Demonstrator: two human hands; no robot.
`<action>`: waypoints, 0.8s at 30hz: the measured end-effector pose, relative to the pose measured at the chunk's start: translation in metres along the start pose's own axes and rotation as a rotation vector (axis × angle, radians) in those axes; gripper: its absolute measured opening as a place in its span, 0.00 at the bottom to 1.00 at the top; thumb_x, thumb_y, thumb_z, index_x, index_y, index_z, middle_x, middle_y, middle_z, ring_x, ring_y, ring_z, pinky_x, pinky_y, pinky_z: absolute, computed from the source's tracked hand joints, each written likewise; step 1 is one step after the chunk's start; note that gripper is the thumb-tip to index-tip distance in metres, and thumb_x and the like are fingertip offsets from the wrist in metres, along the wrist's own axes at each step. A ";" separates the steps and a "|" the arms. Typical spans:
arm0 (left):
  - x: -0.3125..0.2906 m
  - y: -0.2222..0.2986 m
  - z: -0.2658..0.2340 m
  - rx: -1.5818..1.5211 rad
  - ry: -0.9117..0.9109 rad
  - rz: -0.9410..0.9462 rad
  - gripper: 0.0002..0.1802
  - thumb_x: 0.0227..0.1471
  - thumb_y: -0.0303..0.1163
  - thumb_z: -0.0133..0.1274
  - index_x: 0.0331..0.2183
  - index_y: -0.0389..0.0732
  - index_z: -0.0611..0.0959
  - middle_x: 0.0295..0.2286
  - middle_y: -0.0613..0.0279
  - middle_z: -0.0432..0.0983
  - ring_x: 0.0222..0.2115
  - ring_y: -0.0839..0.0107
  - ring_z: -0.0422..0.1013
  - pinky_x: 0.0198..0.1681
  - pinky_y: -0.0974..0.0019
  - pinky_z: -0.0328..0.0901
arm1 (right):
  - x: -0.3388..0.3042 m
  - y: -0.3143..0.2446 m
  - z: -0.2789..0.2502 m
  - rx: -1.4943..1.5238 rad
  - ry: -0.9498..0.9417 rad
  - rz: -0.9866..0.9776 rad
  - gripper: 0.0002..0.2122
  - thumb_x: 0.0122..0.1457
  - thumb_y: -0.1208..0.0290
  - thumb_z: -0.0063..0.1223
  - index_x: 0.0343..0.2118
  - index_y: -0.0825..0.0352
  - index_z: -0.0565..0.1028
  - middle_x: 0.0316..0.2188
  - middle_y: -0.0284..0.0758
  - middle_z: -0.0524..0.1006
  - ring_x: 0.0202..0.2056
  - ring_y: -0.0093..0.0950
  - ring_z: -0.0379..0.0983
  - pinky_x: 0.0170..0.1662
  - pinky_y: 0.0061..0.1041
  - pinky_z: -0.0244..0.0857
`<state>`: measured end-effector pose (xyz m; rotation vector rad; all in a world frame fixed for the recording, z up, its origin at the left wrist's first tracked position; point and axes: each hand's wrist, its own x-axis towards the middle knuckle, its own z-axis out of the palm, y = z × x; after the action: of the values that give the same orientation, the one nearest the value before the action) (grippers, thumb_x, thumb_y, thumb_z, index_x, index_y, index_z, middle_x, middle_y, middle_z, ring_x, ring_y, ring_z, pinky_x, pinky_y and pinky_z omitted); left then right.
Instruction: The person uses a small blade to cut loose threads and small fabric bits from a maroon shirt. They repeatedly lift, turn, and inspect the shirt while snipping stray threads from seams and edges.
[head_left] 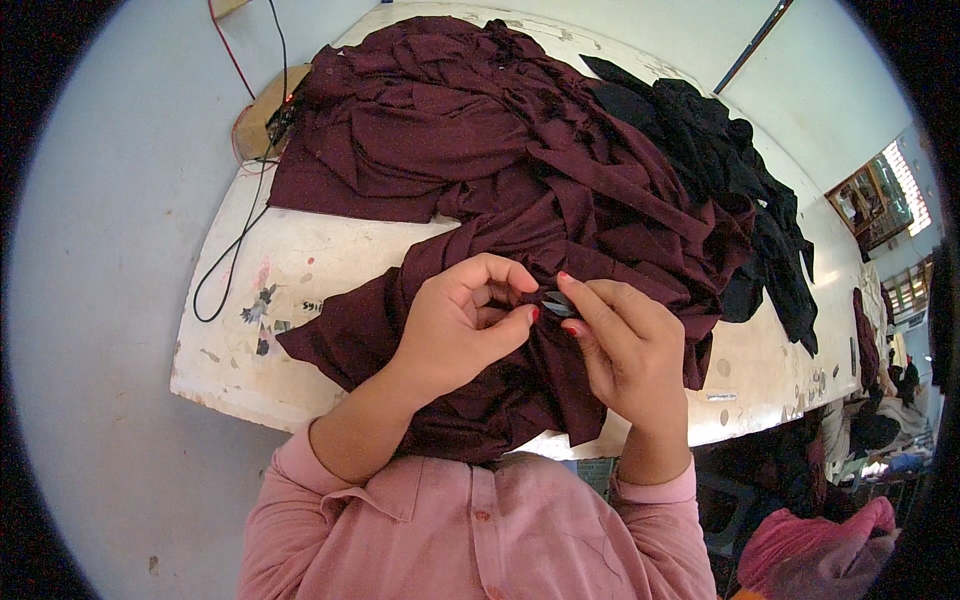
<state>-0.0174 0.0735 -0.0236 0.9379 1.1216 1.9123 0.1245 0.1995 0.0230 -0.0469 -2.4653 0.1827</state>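
- The left hand is curled closed, its thumb and forefinger pinching a fold of the dark maroon woven garment just above the near edge of the worktop.
- The right hand is closed too, holding a small pair of grey metal thread snips between thumb and forefinger, the blades pointing left toward the pinched fold.
- The two hands sit just beside each other, fingertips almost meeting over the cloth; the nails are painted red.
- The maroon garment lies in a large crumpled heap that covers most of the worktop, from the far edge down to the near edge, where part of it hangs over toward the person's chest.
- The pinched spot is at the near, lower part of the heap, in the middle of the view.
- A pile of black fabric lies at the right of the maroon heap, touching it and trailing along the worktop's right side.
- The worktop is a white painted board, scuffed and stained, with bare patches at its left and lower right.
- A thin black cable loops across the left end of the worktop and runs up to a small device at the far left corner.
- The person wears a pink buttoned shirt with the sleeves pushed up the forearms.
- A bundle of pink cloth sits low at the right, below the worktop.
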 end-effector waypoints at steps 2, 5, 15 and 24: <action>-0.001 -0.001 0.000 0.016 0.001 0.007 0.14 0.47 0.16 0.56 0.38 0.36 0.74 0.35 0.67 0.72 0.35 0.81 0.69 0.38 0.78 0.67 | 0.001 0.000 0.001 0.007 0.000 -0.003 0.18 0.47 0.71 0.59 0.45 0.62 0.76 0.33 0.34 0.76 0.30 0.31 0.74 0.29 0.26 0.66; -0.001 0.000 0.000 0.034 -0.001 -0.027 0.16 0.46 0.15 0.56 0.39 0.36 0.74 0.36 0.66 0.71 0.39 0.79 0.69 0.43 0.75 0.65 | 0.002 -0.001 0.003 -0.001 0.002 -0.003 0.18 0.47 0.71 0.59 0.45 0.63 0.76 0.32 0.33 0.76 0.29 0.30 0.74 0.29 0.26 0.66; 0.000 -0.001 -0.003 0.009 -0.016 -0.048 0.16 0.45 0.15 0.56 0.38 0.36 0.73 0.37 0.66 0.70 0.40 0.79 0.68 0.45 0.73 0.64 | 0.002 0.002 0.000 -0.076 0.020 -0.013 0.19 0.47 0.71 0.59 0.45 0.64 0.76 0.33 0.33 0.76 0.28 0.30 0.73 0.28 0.27 0.66; 0.000 0.000 -0.001 0.019 0.006 -0.063 0.16 0.45 0.15 0.56 0.38 0.37 0.73 0.37 0.66 0.70 0.40 0.79 0.68 0.44 0.74 0.64 | 0.003 -0.001 0.001 -0.048 -0.009 -0.041 0.18 0.47 0.70 0.59 0.44 0.64 0.76 0.32 0.33 0.76 0.27 0.29 0.73 0.27 0.26 0.65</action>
<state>-0.0178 0.0730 -0.0239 0.8975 1.1618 1.8579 0.1217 0.1990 0.0241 -0.0158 -2.4769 0.1060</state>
